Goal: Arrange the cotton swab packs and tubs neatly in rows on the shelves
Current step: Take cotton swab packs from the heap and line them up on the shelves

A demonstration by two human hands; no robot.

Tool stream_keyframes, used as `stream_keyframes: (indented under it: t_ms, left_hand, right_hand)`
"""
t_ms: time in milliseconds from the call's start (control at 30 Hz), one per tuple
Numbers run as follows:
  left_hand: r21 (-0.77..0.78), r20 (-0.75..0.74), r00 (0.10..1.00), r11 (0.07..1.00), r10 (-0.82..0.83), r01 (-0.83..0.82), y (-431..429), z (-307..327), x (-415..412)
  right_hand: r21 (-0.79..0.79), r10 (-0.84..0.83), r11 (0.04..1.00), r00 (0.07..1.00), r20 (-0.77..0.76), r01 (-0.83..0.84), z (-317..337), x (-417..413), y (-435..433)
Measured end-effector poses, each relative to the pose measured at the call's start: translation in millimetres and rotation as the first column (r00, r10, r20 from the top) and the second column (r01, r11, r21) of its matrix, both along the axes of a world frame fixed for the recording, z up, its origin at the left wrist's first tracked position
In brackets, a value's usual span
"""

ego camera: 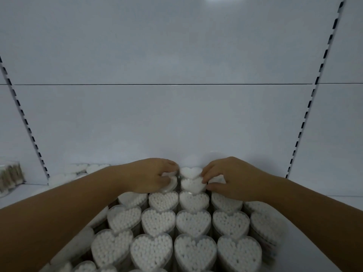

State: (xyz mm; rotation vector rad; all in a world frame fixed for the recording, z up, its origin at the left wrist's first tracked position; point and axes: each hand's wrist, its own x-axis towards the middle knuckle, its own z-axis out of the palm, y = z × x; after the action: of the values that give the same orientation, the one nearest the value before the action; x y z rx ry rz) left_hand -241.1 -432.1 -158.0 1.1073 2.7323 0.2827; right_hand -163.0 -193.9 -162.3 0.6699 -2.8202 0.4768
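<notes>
So, left hand [151,176] grips a heart-shaped swab tub [171,184] in the back row. Right hand [235,180] curls round a second tub [217,179].

White swabs fill clear heart tubs [193,222] (brownish ones in the left tub [10,176]); white shelf wall [176,118].

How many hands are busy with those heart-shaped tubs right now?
2. The left hand grips the left back tub, just left of the middle column; the right hand grips the right back tub on the other side.
</notes>
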Motion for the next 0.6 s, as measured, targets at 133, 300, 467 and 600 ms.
stream_keyframes:
  t_ms: [133,300,467,600]
  left_hand:
    - [-0.091,0.006,0.995,0.991,0.096,-0.095,-17,3,-1]
    - [-0.123,0.035,0.998,0.991,0.053,-0.048,-17,-7,4]
    - [-0.095,0.061,0.997,0.995,0.049,-0.044,-21,-9,4]
    - [-0.061,0.035,0.999,0.998,0.023,-0.021,-23,-13,4]
  right_hand:
    - [0.031,-0.092,0.995,0.996,0.007,0.092,5,8,13]
    - [0.094,-0.121,0.989,0.987,0.107,0.111,1,16,11]
    - [0.094,-0.061,0.994,0.994,0.087,0.053,-4,20,-1]
    - [0.06,-0.081,0.995,0.994,0.074,0.076,1,22,5]
